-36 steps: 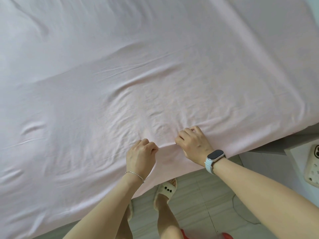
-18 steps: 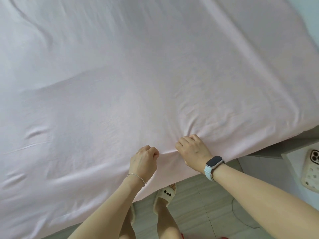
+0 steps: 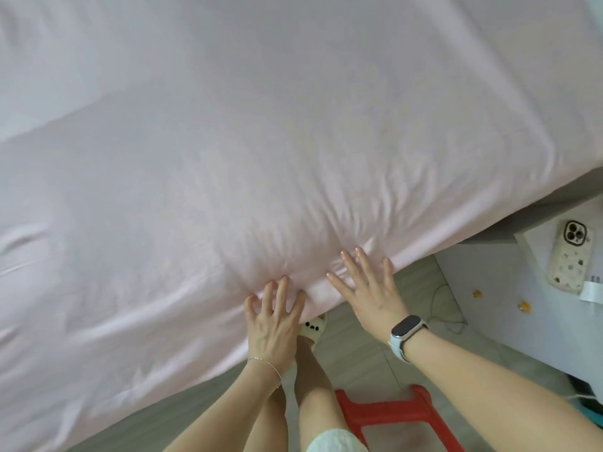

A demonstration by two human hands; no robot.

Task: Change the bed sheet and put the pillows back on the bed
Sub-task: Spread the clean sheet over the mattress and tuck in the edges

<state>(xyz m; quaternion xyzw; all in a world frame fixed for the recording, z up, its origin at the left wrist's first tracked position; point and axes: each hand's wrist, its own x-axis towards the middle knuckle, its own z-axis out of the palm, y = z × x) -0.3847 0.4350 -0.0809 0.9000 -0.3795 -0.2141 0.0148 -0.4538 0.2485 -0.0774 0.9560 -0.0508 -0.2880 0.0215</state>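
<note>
The pink bed sheet (image 3: 261, 158) lay spread over the bed, and at its near edge the right hand (image 3: 368, 288) and left hand (image 3: 272, 318), fingers splayed and gripping nothing, smoothed wrinkles; tucking that edge likely came next.

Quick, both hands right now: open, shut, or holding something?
Left hand: open, spread fingers touching the edge of the pale pink cotton bed sheet.
Right hand: open, flat over the same sheet edge.

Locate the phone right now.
Head view, far right: the phone lies face down on the white bedside surface, just beyond the pink sheet's edge, to the right of the right hand.
</note>
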